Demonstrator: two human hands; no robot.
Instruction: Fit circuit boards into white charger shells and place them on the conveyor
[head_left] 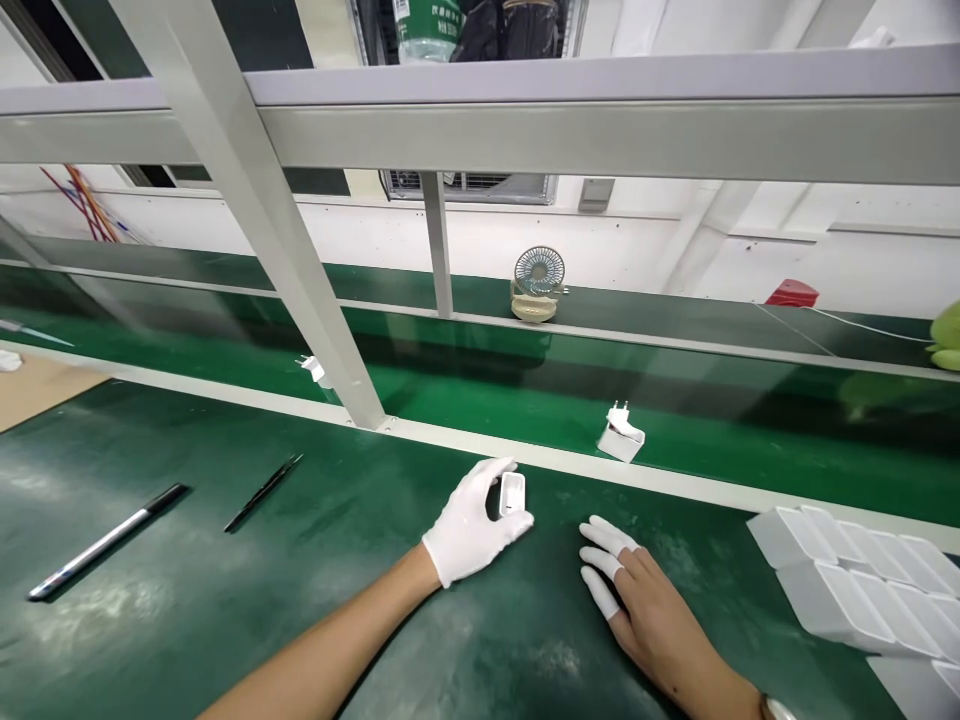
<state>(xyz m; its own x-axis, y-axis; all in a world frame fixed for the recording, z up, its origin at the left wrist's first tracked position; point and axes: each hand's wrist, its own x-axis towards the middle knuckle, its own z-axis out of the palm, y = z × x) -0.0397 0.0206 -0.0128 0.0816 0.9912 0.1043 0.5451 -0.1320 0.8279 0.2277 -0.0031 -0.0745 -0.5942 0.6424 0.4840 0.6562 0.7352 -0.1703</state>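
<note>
My left hand (474, 527), in a white glove, is closed around a small white charger housing (512, 493) near the far edge of the green bench mat. My right hand (643, 608) rests flat on the mat, fingers spread, white finger cots on the fingertips, holding nothing. A white plug adapter (621, 435) with two pins up lies on the green conveyor belt just beyond the hands. Another small white adapter (313, 367) lies farther left on the belt, partly behind a slanted frame bar.
A row of white plastic housings (862, 585) sits at the right on the mat. A pen (109, 540) and black tweezers (264, 491) lie at the left. A grey frame post (300, 270) slants across. A small desk fan (538, 285) stands beyond the belt.
</note>
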